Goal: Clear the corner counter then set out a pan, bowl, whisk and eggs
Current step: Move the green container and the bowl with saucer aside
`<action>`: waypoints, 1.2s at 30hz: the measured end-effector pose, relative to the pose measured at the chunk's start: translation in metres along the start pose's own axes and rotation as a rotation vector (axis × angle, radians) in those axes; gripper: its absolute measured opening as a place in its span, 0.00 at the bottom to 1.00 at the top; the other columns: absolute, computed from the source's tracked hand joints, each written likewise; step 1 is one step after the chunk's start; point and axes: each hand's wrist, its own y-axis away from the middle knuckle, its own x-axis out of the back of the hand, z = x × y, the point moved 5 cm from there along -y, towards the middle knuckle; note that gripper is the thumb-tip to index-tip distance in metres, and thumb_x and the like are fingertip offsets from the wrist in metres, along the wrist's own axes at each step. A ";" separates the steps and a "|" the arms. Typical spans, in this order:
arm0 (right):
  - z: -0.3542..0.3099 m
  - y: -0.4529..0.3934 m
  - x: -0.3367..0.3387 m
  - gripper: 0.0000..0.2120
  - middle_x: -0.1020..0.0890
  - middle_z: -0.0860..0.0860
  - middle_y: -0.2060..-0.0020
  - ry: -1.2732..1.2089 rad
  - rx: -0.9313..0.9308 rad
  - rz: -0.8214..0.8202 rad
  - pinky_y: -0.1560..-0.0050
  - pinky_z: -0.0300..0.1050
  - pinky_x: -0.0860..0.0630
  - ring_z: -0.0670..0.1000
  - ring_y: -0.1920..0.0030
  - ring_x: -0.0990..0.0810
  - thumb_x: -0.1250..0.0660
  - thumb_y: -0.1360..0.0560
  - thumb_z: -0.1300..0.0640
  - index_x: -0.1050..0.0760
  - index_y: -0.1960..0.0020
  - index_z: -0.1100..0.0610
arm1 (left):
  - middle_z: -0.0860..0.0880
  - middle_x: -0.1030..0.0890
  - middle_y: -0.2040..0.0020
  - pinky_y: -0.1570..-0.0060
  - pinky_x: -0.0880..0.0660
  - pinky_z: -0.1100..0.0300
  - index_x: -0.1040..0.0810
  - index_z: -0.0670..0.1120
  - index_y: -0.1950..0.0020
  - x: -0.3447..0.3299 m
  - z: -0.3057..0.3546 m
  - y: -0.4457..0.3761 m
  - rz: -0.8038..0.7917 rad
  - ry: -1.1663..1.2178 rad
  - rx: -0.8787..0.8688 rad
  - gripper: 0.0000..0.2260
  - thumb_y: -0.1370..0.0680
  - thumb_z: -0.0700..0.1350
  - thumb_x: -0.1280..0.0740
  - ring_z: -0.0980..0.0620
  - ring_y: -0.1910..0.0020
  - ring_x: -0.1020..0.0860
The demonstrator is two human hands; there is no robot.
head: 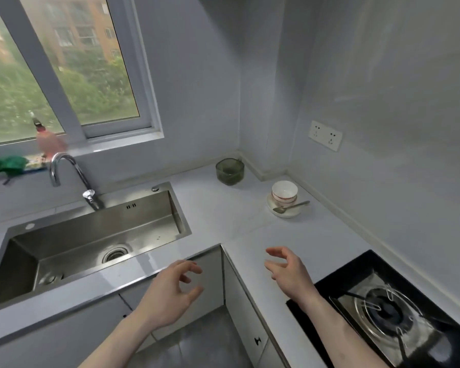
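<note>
Clearing not begun: both hands' fingers point(274, 253) loosely spread, empty; beyond them bowl point(284, 192) and jar point(229, 171) await lifting off worktop point(223, 208).

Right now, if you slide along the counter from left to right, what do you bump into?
Green cloth → tap → sink → green glass jar → white bowl on a saucer → stove.

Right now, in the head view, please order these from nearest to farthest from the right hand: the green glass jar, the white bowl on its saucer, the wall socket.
From the right hand:
1. White bowl on its saucer, straight ahead on the counter, a spoon beside it.
2. Green glass jar, farther back and to the left, in the corner.
3. Wall socket, up on the right wall, above the counter.
</note>
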 end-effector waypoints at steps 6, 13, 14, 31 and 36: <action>0.000 -0.064 0.013 0.12 0.22 0.40 0.41 0.019 -0.009 0.019 0.39 0.50 0.22 0.47 0.47 0.18 0.30 0.22 0.56 0.24 0.41 0.44 | 0.67 0.24 0.41 0.50 0.22 0.64 0.21 0.61 0.47 -0.010 -0.002 -0.072 -0.057 0.007 0.004 0.10 0.27 0.55 0.27 0.65 0.49 0.21; 0.019 -0.118 0.044 0.12 0.22 0.37 0.42 -0.026 -0.105 0.133 0.35 0.54 0.23 0.48 0.41 0.20 0.30 0.23 0.54 0.24 0.43 0.43 | 0.66 0.24 0.40 0.56 0.26 0.71 0.21 0.61 0.47 -0.016 0.004 -0.172 -0.155 -0.014 -0.004 0.09 0.25 0.53 0.27 0.68 0.50 0.21; 0.022 -0.125 0.046 0.12 0.22 0.38 0.42 -0.031 -0.120 0.150 0.35 0.54 0.23 0.48 0.41 0.20 0.30 0.24 0.54 0.24 0.42 0.43 | 0.66 0.24 0.39 0.55 0.26 0.71 0.21 0.61 0.47 -0.016 0.006 -0.189 -0.165 -0.024 -0.019 0.09 0.25 0.54 0.27 0.66 0.49 0.21; 0.065 -0.302 0.017 0.22 0.20 0.54 0.51 -0.319 -0.586 0.418 0.59 0.47 0.20 0.53 0.57 0.19 0.33 0.24 0.62 0.32 0.31 0.55 | 0.61 0.23 0.42 0.48 0.22 0.62 0.22 0.60 0.44 -0.047 -0.005 -0.431 -0.474 -0.169 -0.244 0.11 0.25 0.56 0.29 0.62 0.50 0.20; 0.089 -0.340 0.016 0.28 0.21 0.53 0.51 -0.401 -0.656 0.509 0.55 0.50 0.17 0.55 0.53 0.18 0.32 0.22 0.59 0.38 0.24 0.55 | 0.63 0.24 0.41 0.48 0.23 0.65 0.23 0.62 0.45 -0.058 -0.024 -0.469 -0.508 -0.163 -0.251 0.10 0.25 0.56 0.29 0.63 0.50 0.21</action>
